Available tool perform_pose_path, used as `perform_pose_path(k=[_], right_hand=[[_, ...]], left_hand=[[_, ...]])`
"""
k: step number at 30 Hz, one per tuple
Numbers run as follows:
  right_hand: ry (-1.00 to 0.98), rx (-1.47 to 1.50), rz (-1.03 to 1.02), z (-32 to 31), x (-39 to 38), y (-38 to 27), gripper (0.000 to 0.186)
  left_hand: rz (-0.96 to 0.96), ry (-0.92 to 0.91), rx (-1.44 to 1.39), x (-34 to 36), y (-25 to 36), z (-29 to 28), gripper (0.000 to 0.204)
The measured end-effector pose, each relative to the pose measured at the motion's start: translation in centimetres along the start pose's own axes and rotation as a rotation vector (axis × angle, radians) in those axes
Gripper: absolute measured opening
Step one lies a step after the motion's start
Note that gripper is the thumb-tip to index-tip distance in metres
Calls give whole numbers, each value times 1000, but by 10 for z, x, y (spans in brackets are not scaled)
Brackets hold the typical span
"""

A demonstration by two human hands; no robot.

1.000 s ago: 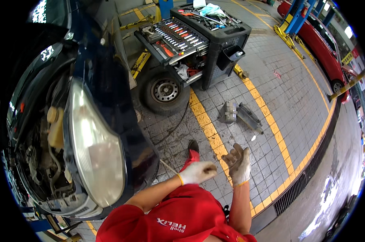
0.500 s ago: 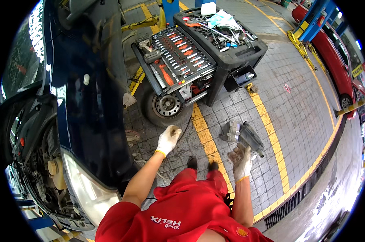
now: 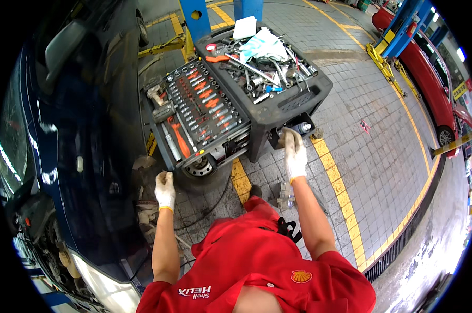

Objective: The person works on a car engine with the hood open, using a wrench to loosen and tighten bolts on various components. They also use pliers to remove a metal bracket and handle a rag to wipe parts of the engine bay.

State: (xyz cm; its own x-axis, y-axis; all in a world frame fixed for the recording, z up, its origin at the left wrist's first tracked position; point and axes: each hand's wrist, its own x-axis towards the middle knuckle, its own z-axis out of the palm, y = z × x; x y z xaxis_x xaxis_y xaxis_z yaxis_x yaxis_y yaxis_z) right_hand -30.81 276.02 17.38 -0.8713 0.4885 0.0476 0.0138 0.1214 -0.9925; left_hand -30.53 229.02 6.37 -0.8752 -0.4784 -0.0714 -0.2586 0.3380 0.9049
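Observation:
My left hand, in a white work glove with a dirty palm, hangs beside the front left corner of the open tool drawer. Its fingers are curled in, and whatever they hold, if anything, is hidden. My gloved right hand is stretched forward with loosely bent, parted fingers. It is just in front of the black side bin on the tool cart, where a grey spray can lies. I see nothing held in it. The drawer holds sockets in rows, an orange-handled tool and a power tool.
Wrenches and a pale blue cloth cover the cart top. A dark car with its hood up stands at my left. Under the drawer lies a wheel. Part of a grey box-shaped part shows on the floor behind my right forearm.
I have moved nearer the cart. My right hand has gone from beside the grey part on the floor up to the side bin. My left hand stays curled, now by the drawer corner.

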Motion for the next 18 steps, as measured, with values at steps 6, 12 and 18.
perform_pose_path(k=[6, 12, 18], right_hand=[[94, -493, -393, 4, 149, -7, 31], [104, -763, -421, 6, 214, 44, 38], [303, -933, -392, -13, 259, 0, 50]], left_hand=[[43, 126, 173, 75, 56, 21, 43], [65, 161, 398, 171, 94, 40, 52], [123, 188, 839, 272, 131, 74, 66]])
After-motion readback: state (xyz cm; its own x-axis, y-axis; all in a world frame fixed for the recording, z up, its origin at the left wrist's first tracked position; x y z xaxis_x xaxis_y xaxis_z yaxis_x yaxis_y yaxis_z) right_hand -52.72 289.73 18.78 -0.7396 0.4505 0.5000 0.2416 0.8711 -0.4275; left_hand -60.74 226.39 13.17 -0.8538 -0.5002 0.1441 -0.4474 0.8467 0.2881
